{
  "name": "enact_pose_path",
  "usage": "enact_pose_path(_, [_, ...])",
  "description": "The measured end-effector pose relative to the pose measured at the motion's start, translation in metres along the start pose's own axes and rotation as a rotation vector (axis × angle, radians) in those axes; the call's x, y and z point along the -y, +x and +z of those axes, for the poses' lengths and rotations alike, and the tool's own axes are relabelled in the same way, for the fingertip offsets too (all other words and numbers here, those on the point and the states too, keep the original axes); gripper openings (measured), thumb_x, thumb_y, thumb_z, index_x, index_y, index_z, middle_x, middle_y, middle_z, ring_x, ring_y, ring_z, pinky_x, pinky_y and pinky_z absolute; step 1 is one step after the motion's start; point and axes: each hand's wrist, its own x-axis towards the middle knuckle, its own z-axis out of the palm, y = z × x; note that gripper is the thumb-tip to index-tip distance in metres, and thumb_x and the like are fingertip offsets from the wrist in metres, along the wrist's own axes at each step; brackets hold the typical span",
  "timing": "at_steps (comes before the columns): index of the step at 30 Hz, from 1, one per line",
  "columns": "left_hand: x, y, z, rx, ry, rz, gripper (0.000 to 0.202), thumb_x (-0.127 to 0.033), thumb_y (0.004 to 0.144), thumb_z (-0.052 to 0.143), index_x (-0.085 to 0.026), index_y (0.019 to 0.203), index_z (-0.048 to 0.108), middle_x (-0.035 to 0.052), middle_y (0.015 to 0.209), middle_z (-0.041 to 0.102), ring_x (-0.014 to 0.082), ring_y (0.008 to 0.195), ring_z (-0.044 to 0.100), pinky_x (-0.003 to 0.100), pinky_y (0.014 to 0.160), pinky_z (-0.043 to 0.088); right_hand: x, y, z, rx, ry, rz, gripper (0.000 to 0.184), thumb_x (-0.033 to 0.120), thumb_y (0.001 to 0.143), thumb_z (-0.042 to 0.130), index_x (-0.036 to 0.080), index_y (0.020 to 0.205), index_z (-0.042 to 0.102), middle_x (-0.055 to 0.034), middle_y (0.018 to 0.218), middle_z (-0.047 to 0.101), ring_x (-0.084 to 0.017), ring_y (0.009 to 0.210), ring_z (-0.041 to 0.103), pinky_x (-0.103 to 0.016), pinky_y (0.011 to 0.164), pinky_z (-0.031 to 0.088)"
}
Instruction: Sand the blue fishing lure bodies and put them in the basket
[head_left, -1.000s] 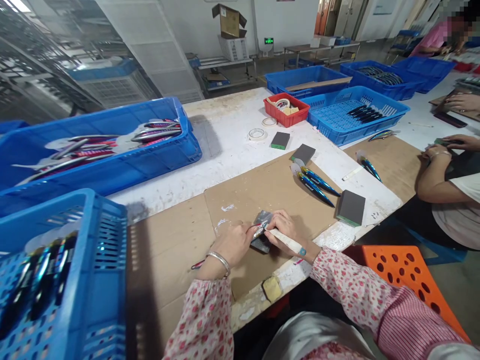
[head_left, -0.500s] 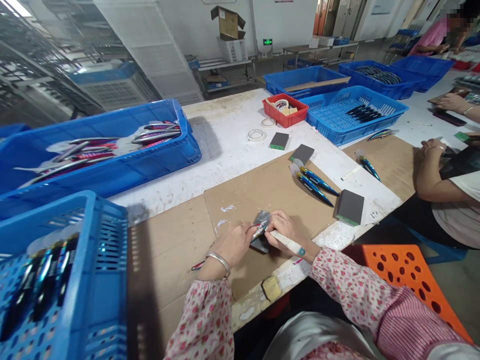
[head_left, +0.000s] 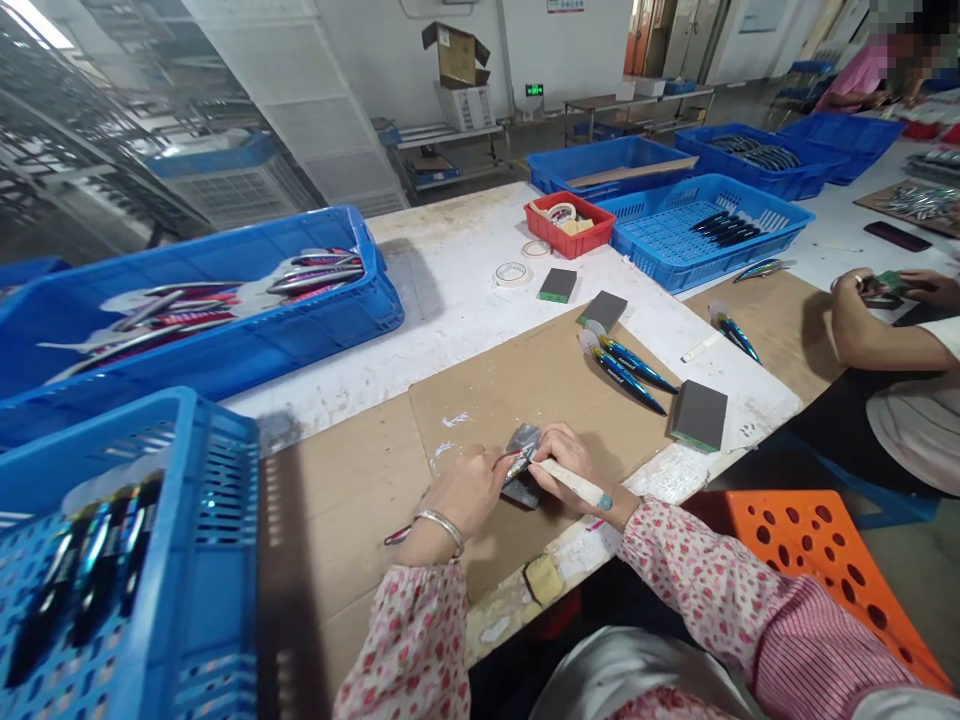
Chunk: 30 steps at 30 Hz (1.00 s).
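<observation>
left hand [head_left: 466,488] pinches slim red-and-silver piece [head_left: 516,463] over grey block-like rest [head_left: 526,436], on brown cardboard sheet [head_left: 491,372]; right hand [head_left: 562,457] grips white-handled tool [head_left: 576,485], tip hidden. short, light strokes with piece braced should suit. farther: two glossy blue-black fish-shaped lures [head_left: 630,378].

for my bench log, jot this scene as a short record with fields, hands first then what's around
left grip: pinches a slim red-edged piece, mostly hidden
right grip: holds a white-handled tool
close to both: grey object, partly covered
on cardboard: two blue fish-shaped pieces
grey-green blocks: three
red bin: tape and yellowish pieces
</observation>
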Motion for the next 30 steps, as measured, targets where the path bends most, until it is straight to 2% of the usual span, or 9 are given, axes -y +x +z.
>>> enact_pose_path(6, [-0.005, -0.002, -0.001, -0.005, 0.015, -0.032, 0.046, -0.043, 0.097, 0.026, -0.020, 0.097, 0.065, 0.0103, 0.095, 0.066, 0.0217, 0.089, 0.064, 0.032, 0.079, 0.044, -0.002, -0.002, 0.000, 0.060, -0.065, 0.015, 0.013, 0.029, 0.087, 0.057, 0.024, 0.080, 0.048, -0.0035, 0.079, 0.057, -0.023, 0.092, 0.055, -0.037, 0.081, 0.047])
enact_pose_path(18, [-0.010, -0.005, -0.004, 0.005, 0.058, -0.045, 0.044, -0.040, 0.098, 0.027, -0.018, 0.098, 0.065, 0.0111, 0.095, 0.066, 0.0211, 0.089, 0.064, 0.030, 0.075, 0.045, 0.002, 0.000, -0.003, 0.126, -0.139, 0.030, 0.017, 0.018, 0.079, 0.058, 0.025, 0.074, 0.043, -0.0017, 0.073, 0.055, -0.023, 0.094, 0.054, -0.033, 0.082, 0.046])
enact_pose_path(21, [-0.011, -0.005, -0.004, 0.010, 0.048, -0.057, 0.044, -0.040, 0.098, 0.027, -0.019, 0.099, 0.065, 0.0109, 0.096, 0.066, 0.0209, 0.089, 0.065, 0.030, 0.075, 0.045, 0.006, 0.001, -0.004, 0.131, -0.118, 0.033, 0.017, 0.017, 0.079, 0.057, 0.024, 0.072, 0.043, -0.0017, 0.073, 0.054, -0.023, 0.094, 0.054, -0.034, 0.082, 0.046])
enact_pose_path(24, [-0.012, -0.005, -0.005, 0.011, 0.045, -0.067, 0.045, -0.042, 0.097, 0.027, -0.018, 0.101, 0.065, 0.0113, 0.097, 0.066, 0.0214, 0.090, 0.065, 0.030, 0.075, 0.045, 0.010, 0.001, -0.010, 0.098, 0.011, -0.002, 0.018, 0.022, 0.083, 0.053, 0.023, 0.069, 0.041, -0.0023, 0.072, 0.054, -0.023, 0.095, 0.054, -0.035, 0.081, 0.045])
enact_pose_path(27, [-0.012, -0.006, -0.004, 0.003, 0.034, -0.077, 0.046, -0.043, 0.098, 0.026, -0.019, 0.103, 0.065, 0.0117, 0.097, 0.066, 0.0227, 0.091, 0.065, 0.031, 0.075, 0.045, 0.010, 0.003, -0.029, 0.037, 0.161, 0.104, 0.019, 0.032, 0.089, 0.048, 0.022, 0.073, 0.044, -0.0039, 0.081, 0.057, -0.020, 0.088, 0.057, -0.032, 0.076, 0.046])
enact_pose_path(29, [-0.012, -0.008, -0.002, 0.001, 0.032, -0.088, 0.046, -0.042, 0.098, 0.025, -0.019, 0.105, 0.064, 0.0117, 0.099, 0.065, 0.0233, 0.091, 0.065, 0.032, 0.075, 0.046, 0.006, 0.006, -0.050, 0.054, 0.089, 0.259, 0.023, 0.038, 0.090, 0.049, 0.021, 0.074, 0.047, -0.0028, 0.077, 0.059, -0.017, 0.074, 0.058, -0.028, 0.066, 0.044])
enact_pose_path(30, [-0.013, -0.008, -0.001, -0.001, 0.036, -0.096, 0.046, -0.042, 0.098, 0.024, -0.019, 0.107, 0.063, 0.0117, 0.100, 0.065, 0.0235, 0.090, 0.065, 0.032, 0.074, 0.046, 0.003, 0.008, -0.060, 0.108, 0.000, 0.340, 0.027, 0.041, 0.090, 0.051, 0.021, 0.071, 0.049, -0.0014, 0.070, 0.058, -0.016, 0.067, 0.056, -0.027, 0.061, 0.041])
